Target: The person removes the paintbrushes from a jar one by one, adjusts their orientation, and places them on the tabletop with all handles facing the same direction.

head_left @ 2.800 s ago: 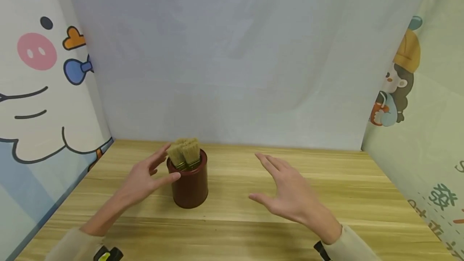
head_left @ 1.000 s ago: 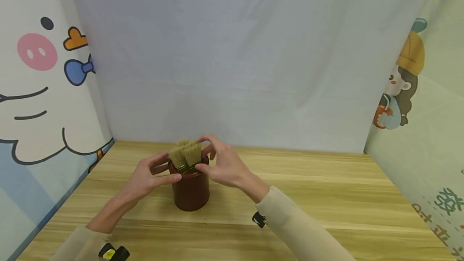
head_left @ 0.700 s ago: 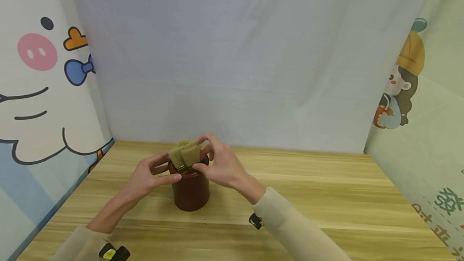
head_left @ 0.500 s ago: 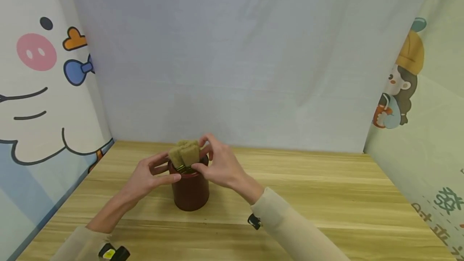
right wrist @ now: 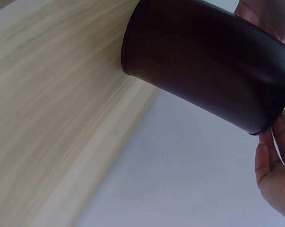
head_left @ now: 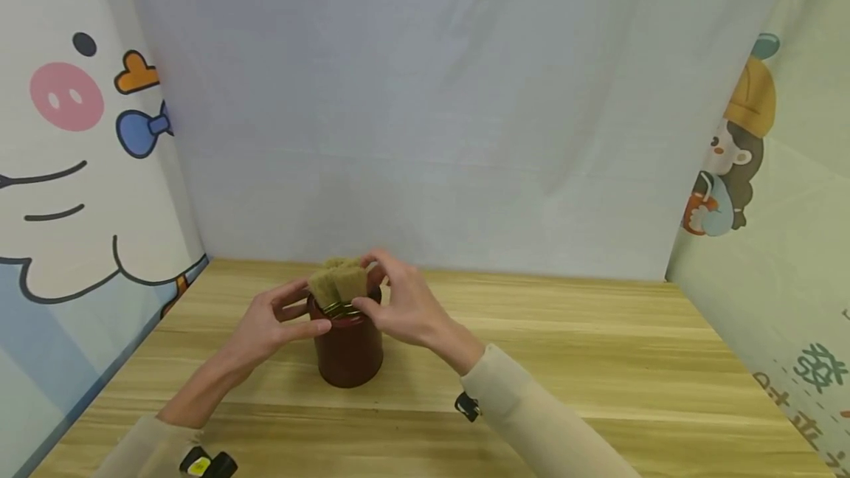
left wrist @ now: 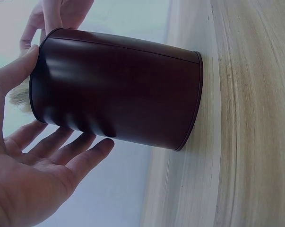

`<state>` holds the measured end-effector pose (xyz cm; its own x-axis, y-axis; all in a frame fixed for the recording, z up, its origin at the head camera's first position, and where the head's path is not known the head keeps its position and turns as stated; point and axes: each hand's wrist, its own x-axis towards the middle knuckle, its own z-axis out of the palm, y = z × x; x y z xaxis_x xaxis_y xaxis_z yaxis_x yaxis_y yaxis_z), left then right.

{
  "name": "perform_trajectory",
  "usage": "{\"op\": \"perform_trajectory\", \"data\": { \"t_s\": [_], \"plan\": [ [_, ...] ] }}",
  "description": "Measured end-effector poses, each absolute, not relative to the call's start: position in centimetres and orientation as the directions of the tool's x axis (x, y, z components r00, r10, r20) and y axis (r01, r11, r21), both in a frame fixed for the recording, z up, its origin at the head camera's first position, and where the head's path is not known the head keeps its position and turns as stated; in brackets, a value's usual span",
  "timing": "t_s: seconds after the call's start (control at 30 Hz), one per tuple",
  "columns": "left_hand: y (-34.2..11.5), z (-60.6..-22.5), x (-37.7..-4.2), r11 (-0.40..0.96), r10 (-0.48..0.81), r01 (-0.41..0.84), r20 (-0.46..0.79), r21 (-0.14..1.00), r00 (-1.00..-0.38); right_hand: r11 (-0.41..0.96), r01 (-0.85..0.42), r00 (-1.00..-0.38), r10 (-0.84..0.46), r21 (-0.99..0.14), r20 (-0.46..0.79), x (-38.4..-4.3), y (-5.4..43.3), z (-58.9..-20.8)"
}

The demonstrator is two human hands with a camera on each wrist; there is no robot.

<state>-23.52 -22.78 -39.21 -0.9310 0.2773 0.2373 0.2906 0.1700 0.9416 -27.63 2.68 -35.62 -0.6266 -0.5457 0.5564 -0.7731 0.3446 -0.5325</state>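
Observation:
A dark reddish-brown pen holder stands upright on the wooden table, with several paintbrushes in it, bristles up. My left hand grips its upper left side. In the left wrist view, that hand's thumb lies at the rim and its fingers run along the far side. From the right, my right hand pinches a brush near its metal ferrule, thumb in front. The brush handles are hidden inside the holder. The right wrist view shows the right hand's bent fingers by the holder's mouth.
The wooden table reaches back to a pale grey cloth. Cartoon-printed sheets flank it, with a white bird figure on the left and a capped figure on the right.
My right hand has come in from the open table on the right and now pinches a brush. Over the last second the brushes shift only slightly. My left hand stays around the holder.

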Motion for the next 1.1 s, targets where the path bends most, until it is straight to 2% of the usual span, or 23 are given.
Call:
{"op": "perform_trajectory", "data": {
  "t_s": [0.63,1.1],
  "plan": [
    [-22.9,-39.2,-23.5,0.175,0.279,0.287,0.232,0.942,-0.932,0.307,-0.785,-0.606,-0.561,-0.538,0.564,-27.9,3.1,-35.6],
    [-23.1,-39.2,-23.4,0.171,0.279,0.264,0.211,0.949,-0.937,0.23,-0.841,-0.528,-0.553,-0.491,0.645,-28.0,3.1,-34.1]
  ]
}}
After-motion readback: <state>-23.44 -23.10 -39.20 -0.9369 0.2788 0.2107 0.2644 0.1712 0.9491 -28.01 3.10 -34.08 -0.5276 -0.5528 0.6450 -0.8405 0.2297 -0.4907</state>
